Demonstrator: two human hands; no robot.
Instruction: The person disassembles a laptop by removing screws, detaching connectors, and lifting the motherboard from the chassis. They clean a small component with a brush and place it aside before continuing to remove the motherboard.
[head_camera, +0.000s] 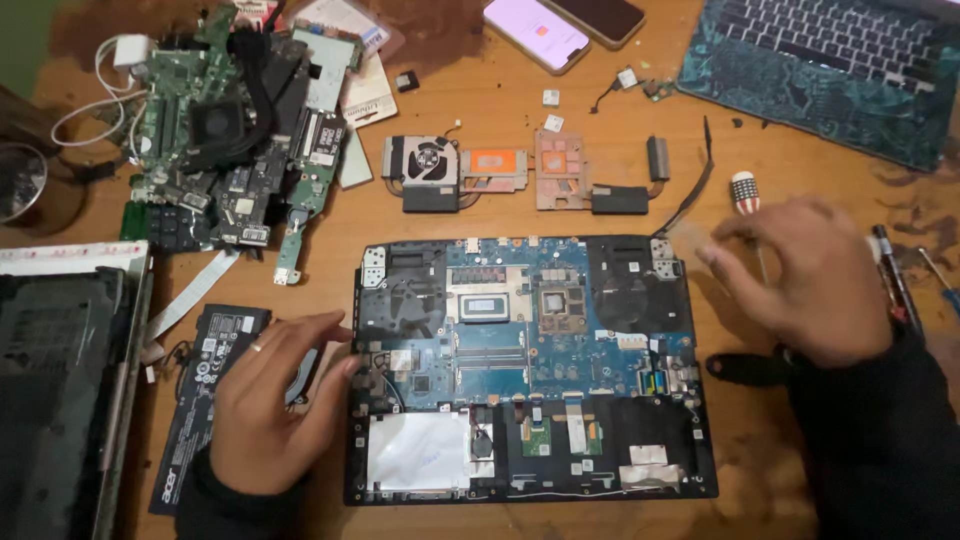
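Observation:
An opened laptop base (530, 480) lies in front of me with its blue motherboard (520, 345) exposed. My left hand (275, 405) rests at the base's left edge, fingers apart, thumb touching the edge, partly over a black flat battery (205, 350). My right hand (810, 280) hovers past the base's right edge, blurred, fingers curled near a screwdriver with a striped handle (744, 192); whether it grips anything cannot be made out.
A copper heatsink with fan (500, 172) lies beyond the base. Circuit boards are piled (235, 130) at the back left. Two phones (560, 28) and a laptop (830, 60) sit at the back. Another laptop shell (60, 380) lies left. Tools (895, 280) lie right.

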